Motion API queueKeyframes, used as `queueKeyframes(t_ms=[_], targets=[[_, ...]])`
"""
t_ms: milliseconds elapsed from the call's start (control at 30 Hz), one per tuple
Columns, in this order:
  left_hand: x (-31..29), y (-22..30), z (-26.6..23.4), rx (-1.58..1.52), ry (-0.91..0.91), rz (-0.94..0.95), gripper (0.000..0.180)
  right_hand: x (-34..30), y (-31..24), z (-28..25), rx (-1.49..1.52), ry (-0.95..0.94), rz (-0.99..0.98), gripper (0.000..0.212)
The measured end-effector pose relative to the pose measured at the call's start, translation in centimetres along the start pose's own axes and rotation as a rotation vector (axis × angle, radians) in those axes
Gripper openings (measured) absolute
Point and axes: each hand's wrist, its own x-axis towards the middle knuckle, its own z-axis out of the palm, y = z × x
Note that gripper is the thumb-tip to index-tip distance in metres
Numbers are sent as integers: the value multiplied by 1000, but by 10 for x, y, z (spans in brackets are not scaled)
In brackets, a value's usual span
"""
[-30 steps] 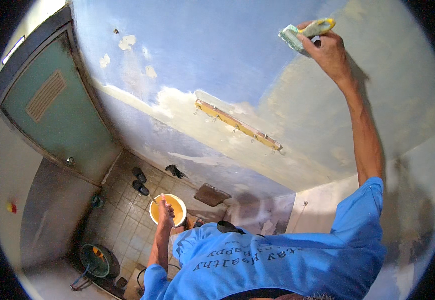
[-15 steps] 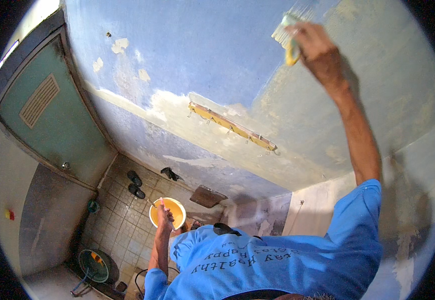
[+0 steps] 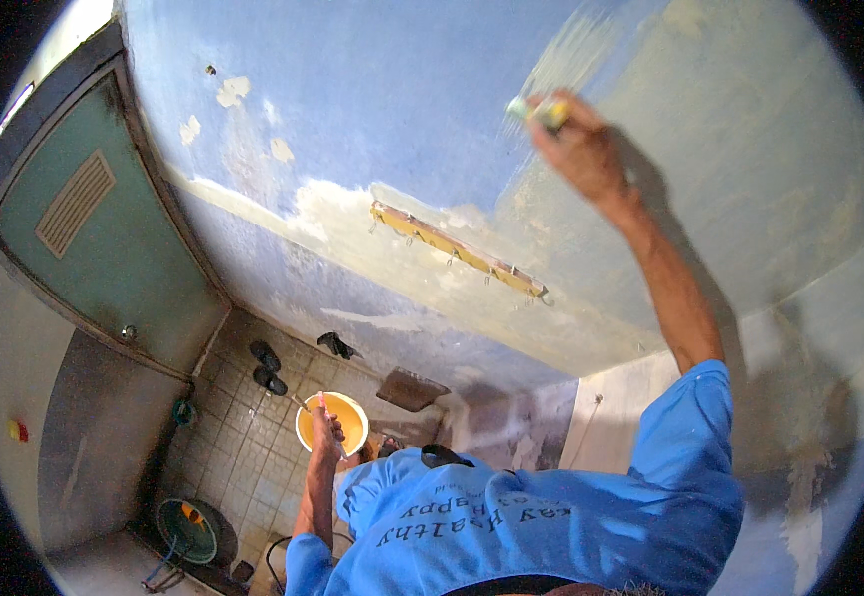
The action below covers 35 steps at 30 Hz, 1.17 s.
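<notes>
My right hand (image 3: 591, 154) is closed round a paintbrush (image 3: 521, 107) with a yellow handle, blurred by motion. The brush touches the blue wall (image 3: 352, 89), below a fan of fresh pale streaks (image 3: 571, 55). Lower down, my left hand (image 3: 326, 429) is closed on what looks like the handle of a white-rimmed bucket (image 3: 359, 417). The bucket's inside looks yellow-orange. A thin stick (image 3: 300, 402) pokes out by its far left rim. My fingers partly hide the grip.
A yellow hook rail (image 3: 457, 248) is fixed to the wall. At the left stands a green door (image 3: 74, 199). Dark slippers (image 3: 269, 368) and a black cloth-like item (image 3: 335, 345) lie on the tiled floor (image 3: 243, 427). A dark green tub (image 3: 168, 517) sits at lower left.
My right hand has swept the brush down and to the left across the wall, and the pale streaks there have grown longer. The left hand stays at the bucket.
</notes>
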Motion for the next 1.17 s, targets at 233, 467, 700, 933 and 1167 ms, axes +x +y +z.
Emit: queueKeyframes(t_ms=[233,467,700,933,1167], targets=[[1,-5,-9,-11,-45,35,52,45,36,-74,-228,335,-189,30],[-5,-5,-6,0,38,37,52,-26,-15,27,-357,96,-310,18],[-23,5,2,-4,36,7,48,-101,-78,112,-34,-254,-234,19],[-22,6,1,-4,32,20,48,-54,-28,54,143,-6,42,34],[-5,-4,-10,38,-31,27,56,-14,-11,-13,-316,274,-160,43]])
